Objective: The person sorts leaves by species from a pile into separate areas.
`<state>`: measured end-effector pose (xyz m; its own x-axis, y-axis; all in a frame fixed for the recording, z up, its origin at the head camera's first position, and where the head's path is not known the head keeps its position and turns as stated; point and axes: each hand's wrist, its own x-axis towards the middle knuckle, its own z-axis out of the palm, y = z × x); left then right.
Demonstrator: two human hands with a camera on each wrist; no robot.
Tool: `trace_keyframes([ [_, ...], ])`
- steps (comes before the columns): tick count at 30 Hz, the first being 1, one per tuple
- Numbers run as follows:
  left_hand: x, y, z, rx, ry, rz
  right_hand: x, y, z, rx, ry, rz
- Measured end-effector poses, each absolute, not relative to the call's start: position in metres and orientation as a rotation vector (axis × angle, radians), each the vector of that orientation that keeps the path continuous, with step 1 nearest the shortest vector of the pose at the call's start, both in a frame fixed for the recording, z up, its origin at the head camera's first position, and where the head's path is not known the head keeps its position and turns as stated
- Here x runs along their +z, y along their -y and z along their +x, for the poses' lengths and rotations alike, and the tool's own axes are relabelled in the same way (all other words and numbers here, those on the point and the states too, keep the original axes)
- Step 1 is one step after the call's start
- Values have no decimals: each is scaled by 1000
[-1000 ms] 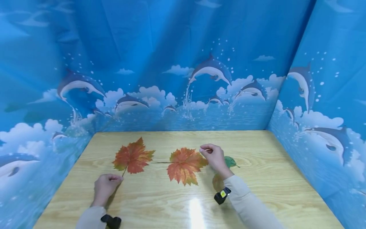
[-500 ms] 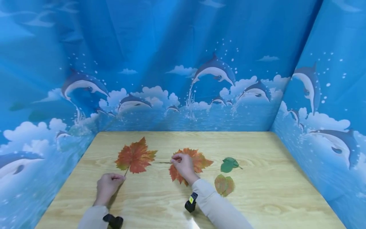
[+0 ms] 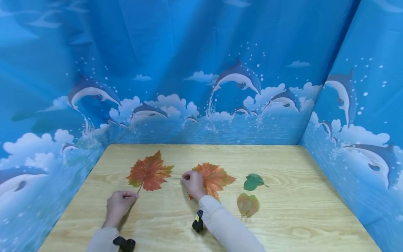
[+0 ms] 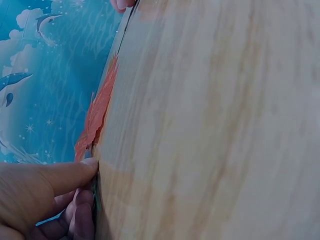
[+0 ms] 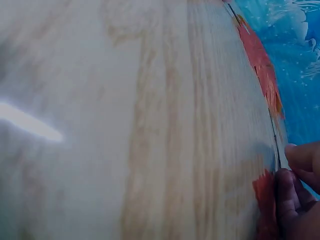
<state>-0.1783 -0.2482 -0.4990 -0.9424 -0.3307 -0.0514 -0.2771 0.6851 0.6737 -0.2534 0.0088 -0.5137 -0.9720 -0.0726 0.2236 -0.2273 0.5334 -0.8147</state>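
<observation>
My left hand (image 3: 119, 206) pinches the dark stem of a red-orange maple leaf (image 3: 150, 171) that lies on the left of the table. In the left wrist view its thumb (image 4: 75, 175) presses near that leaf's base. My right hand (image 3: 193, 183) reaches over a second orange maple leaf (image 3: 218, 176) and covers part of it. Its fingertips close around that leaf's stem, which points left toward the first leaf. In the right wrist view the thin stem (image 5: 275, 137) runs up from these fingers to the other red leaf (image 5: 262, 65).
To the right lie a small green leaf (image 3: 253, 182) and a green-red leaf (image 3: 248, 204) on the light wood table (image 3: 296, 217). A blue dolphin-print curtain (image 3: 176, 87) stands along the back and sides.
My right hand has moved left from beyond the second maple leaf's right edge to its stem, uncovering the two small leaves. My left hand stays on its stem.
</observation>
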Motion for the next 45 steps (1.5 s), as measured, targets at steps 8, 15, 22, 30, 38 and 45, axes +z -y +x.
trace_keyframes([
  [8, -496, 246, -178, -1130, 2824, 578, -514, -7, -255, 1313, 2612, 324],
  [15, -496, 246, -177, -1120, 2828, 541, -511, -10, -258, 1184, 2723, 391],
  [22, -497, 244, -176, -1114, 2828, 586, -513, -10, -256, 1145, 2732, 425],
  [30, -498, 244, -176, -1098, 2824, 574, -514, -7, -254, 1050, 2729, 433],
  [38, -498, 246, -176, -1105, 2821, 537, -512, -6, -254, 944, 2779, 498],
  [45, -498, 245, -177, -1115, 2818, 530, -509, -9, -256, 1001, 2823, 497],
])
